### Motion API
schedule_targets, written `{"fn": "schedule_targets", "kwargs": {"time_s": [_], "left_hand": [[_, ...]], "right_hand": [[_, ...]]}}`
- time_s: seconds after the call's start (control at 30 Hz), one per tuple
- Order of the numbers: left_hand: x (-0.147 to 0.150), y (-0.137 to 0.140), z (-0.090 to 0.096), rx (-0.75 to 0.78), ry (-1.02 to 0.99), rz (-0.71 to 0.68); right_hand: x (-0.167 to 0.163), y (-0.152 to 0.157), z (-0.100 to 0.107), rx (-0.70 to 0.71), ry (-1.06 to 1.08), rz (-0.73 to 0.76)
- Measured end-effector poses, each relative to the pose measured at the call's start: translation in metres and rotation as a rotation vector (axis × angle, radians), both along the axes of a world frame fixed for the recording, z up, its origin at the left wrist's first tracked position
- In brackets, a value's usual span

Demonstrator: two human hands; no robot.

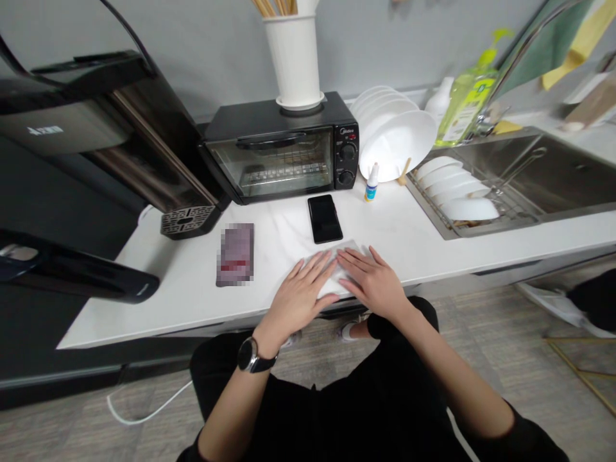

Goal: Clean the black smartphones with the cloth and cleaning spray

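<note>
A thin white cloth or tissue (335, 282) lies on the white countertop near its front edge; I cannot tell which it is. My left hand (299, 296) rests palm down on its left side, fingers stretched out. Flat on its right side is my right hand (374, 280), fingers also extended and the fingertips of both hands close together. Just behind the cloth lies a black smartphone (325, 219), screen up. A small white bottle with a blue and yellow label (371, 183) stands farther back. To the left is a purplish flat item (235, 255), blurred by pixels.
A black toaster oven (283, 151) carries a white holder (294, 61) with chopsticks. Racked white plates (402, 144) stand beside a metal sink (534, 212) holding bowls (462, 192). A dark drink machine (144, 128) occupies the left. A green soap bottle (464, 102) stands behind the sink.
</note>
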State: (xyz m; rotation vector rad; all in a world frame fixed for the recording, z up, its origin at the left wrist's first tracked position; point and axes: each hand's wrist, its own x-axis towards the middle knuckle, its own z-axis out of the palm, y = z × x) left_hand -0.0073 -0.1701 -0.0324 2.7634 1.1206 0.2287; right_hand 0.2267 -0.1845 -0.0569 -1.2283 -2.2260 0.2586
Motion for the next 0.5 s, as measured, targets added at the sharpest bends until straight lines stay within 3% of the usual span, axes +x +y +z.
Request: {"fn": "schedule_targets", "kwargs": {"time_s": [0.07,0.13,0.23,0.3,0.4,0.5], "left_hand": [[-0.003,0.003,0.004,-0.032,-0.029,-0.009],[-0.006,0.014,0.01,-0.043,-0.093,0.02],[-0.004,0.043,0.019,-0.044,-0.216,0.145],[0.002,0.069,0.021,-0.086,-0.249,0.234],[0.017,0.103,0.016,-0.177,-0.227,0.297],[0.029,0.119,0.005,-0.188,-0.149,0.286]], "right_hand": [[0.003,0.001,0.002,-0.054,0.122,-0.046],[0.011,0.011,0.006,-0.078,0.337,-0.185],[0.033,0.046,0.006,0.002,0.659,-0.523],[0.048,0.079,0.001,0.023,0.739,-0.634],[0.061,0.124,-0.01,-0.061,0.734,-0.62],[0.064,0.154,-0.019,-0.143,0.665,-0.504]]}}
